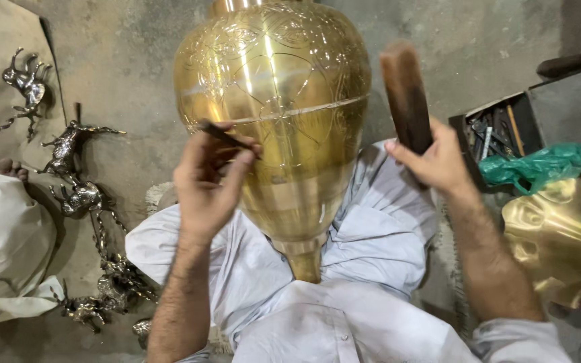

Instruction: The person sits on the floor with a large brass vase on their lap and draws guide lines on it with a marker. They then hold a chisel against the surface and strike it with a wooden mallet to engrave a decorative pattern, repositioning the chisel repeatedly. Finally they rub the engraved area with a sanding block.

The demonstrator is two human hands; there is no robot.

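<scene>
Slippage worries me: my left hand pinches a thin chisel against the brass vase mid-frame, my right hand clenches a wooden mallet, and an off-centre blow could scar the engraving.

Shiny golden brass vase with fine engraved floral lines and a pale band around its middle, dark brown wooden mallet, pale blue-white garment, crumpled green plastic bag, silvery animal figurines, grey mottled floor
</scene>
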